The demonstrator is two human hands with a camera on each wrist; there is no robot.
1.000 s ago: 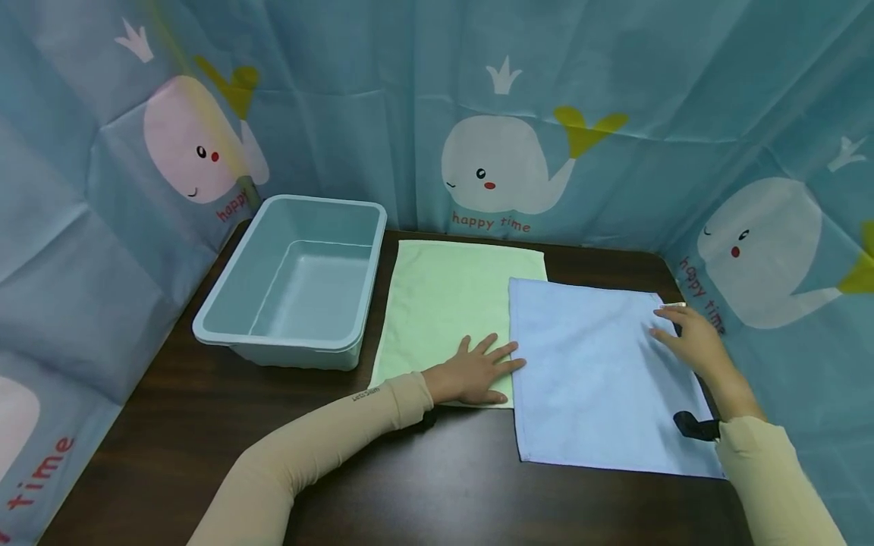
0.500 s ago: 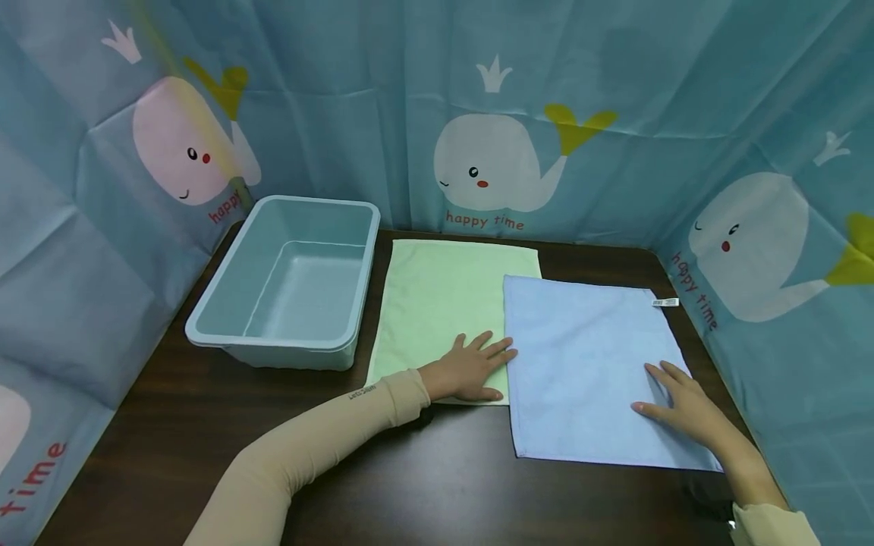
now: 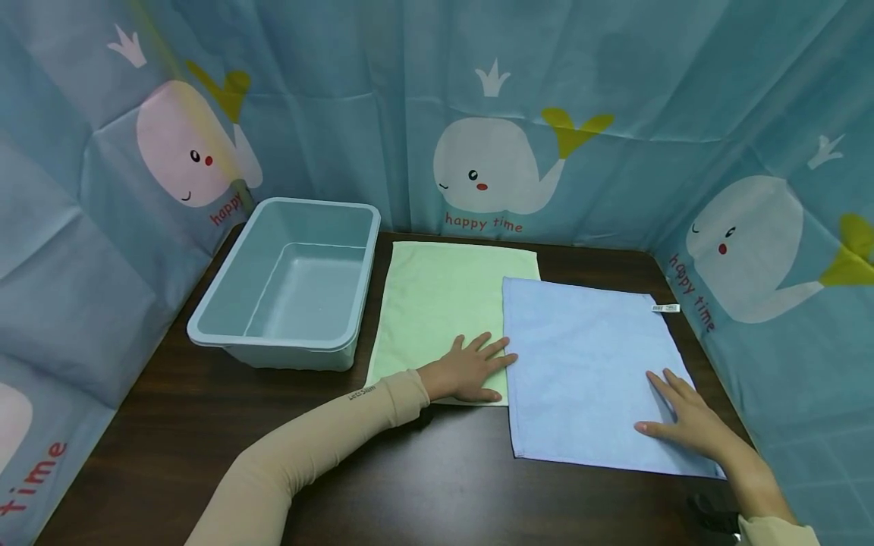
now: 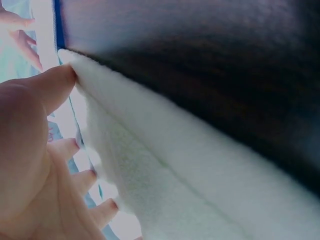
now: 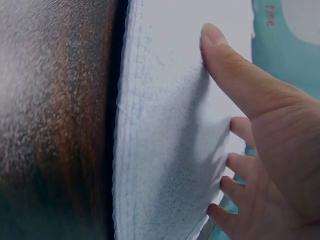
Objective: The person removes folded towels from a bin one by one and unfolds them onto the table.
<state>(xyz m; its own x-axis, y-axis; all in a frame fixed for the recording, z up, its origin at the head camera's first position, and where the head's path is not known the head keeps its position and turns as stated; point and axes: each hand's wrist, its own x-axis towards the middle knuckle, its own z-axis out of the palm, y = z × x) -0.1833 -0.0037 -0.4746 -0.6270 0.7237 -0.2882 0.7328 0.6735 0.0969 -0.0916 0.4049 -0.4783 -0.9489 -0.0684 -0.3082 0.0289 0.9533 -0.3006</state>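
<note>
A light green towel (image 3: 444, 303) lies flat on the table, its right side covered by a light blue towel (image 3: 580, 364). My left hand (image 3: 467, 371) rests on the green towel with fingers spread, the fingertips reaching the blue towel's left edge. In the left wrist view, the thumb (image 4: 55, 87) lies near the green towel's hem (image 4: 175, 120). Over the lower right part of the blue towel is my right hand (image 3: 690, 417), its fingers extended and apart. The right wrist view has the thumb (image 5: 235, 70) above the blue cloth (image 5: 165, 140), casting a shadow.
A pale blue-green plastic basin (image 3: 358, 303) stands on the dark wooden table (image 3: 437, 485), left of the towels. A white tag (image 3: 665, 309) sticks out at the blue towel's far right corner. Blue curtains (image 3: 382, 136) with whale prints surround the table on the back and sides.
My right hand has left the blue towel's far right corner and come down toward its near right corner, uncovering the white tag. The left hand has stayed on the green towel.
</note>
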